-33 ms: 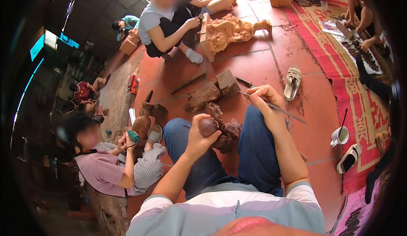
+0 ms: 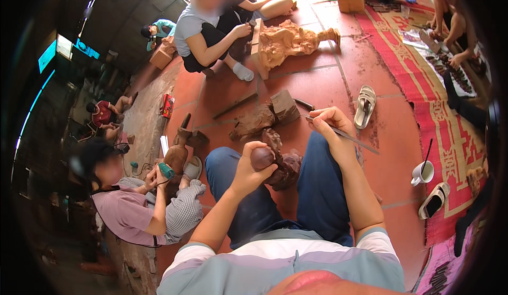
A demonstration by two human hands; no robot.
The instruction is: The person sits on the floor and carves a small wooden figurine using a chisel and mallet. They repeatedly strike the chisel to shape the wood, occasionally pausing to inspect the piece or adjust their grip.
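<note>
My left hand (image 2: 244, 176) is wrapped round the smooth, rounded top (image 2: 261, 159) of a dark brown wood carving. The rest of that carving (image 2: 286, 170), knobbly and deeply cut, lies between my knees and is partly hidden by the hand. Over my right knee, my right hand (image 2: 335, 128) pinches a slim metal carving tool (image 2: 361, 142). One thin end points left toward the wood blocks, while the longer flat shank runs out to the right past my wrist. Tool and carving are apart.
Ahead lie rough wood blocks (image 2: 284, 106) and a dark-handled tool (image 2: 304, 104). To the right are a sandal (image 2: 365, 107), a white mug (image 2: 422, 173) and a red patterned mat (image 2: 431, 131). A person with a green power tool (image 2: 166, 171) sits close at left; another works on a large carving (image 2: 288, 43).
</note>
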